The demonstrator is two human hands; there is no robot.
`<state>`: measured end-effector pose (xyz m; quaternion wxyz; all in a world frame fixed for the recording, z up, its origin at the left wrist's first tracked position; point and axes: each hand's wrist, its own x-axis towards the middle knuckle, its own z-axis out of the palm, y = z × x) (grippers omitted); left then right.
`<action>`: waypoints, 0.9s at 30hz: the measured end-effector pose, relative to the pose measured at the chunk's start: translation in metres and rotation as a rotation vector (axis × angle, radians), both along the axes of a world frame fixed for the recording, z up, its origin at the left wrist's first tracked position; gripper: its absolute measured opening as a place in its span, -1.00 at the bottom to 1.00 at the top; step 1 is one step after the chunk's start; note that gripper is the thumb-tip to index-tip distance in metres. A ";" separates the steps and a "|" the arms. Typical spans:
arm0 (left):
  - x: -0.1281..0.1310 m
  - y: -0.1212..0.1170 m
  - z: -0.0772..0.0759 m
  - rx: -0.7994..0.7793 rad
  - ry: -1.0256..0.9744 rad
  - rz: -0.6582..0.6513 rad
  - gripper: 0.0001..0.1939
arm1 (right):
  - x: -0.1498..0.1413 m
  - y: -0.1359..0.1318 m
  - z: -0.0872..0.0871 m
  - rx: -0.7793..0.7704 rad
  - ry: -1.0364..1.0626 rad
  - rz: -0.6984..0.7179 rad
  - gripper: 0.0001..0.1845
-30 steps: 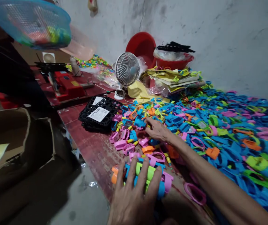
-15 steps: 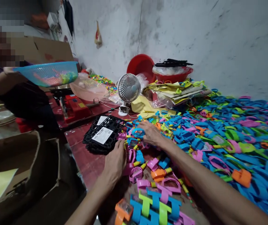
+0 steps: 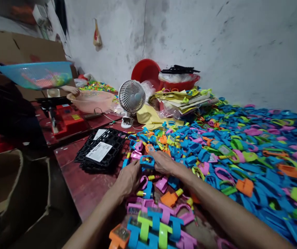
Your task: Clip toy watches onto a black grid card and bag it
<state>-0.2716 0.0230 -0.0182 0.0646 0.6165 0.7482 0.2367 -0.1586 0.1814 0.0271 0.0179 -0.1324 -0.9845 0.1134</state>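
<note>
Right hand: closed on a blue toy watch, with fingertips only partly visible.
Left hand: curled against the watch's left end, hiding its own fingertips; cannot tell whether gripping.
Blue toy watch: between both hands, partly covered by fingers.
Interlocked toy watches: nearest the camera, cut off by the bottom edge.
Heap of toy watches: too tangled to separate by eye, running past the right edge.
Black plastic frames: stacked near the left hand, bearing a white label too small to read.
Blue basket: held by a co-worker mostly beyond the left edge, showing only blurred contents through mesh.
</note>
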 end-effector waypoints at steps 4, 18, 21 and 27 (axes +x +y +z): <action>0.003 -0.003 -0.001 0.084 -0.058 -0.111 -0.42 | 0.020 0.010 0.015 -0.068 0.040 -0.009 -0.75; -0.016 -0.001 0.013 0.100 0.186 0.168 -0.75 | 0.136 -0.003 0.025 -0.331 0.338 -0.290 -0.67; -0.017 0.019 0.023 0.104 0.254 0.111 -0.73 | 0.177 -0.019 0.009 -0.386 0.246 -0.357 -0.72; -0.021 0.061 0.027 0.059 0.297 0.107 -0.71 | 0.202 -0.015 0.004 -0.351 0.162 -0.430 -0.81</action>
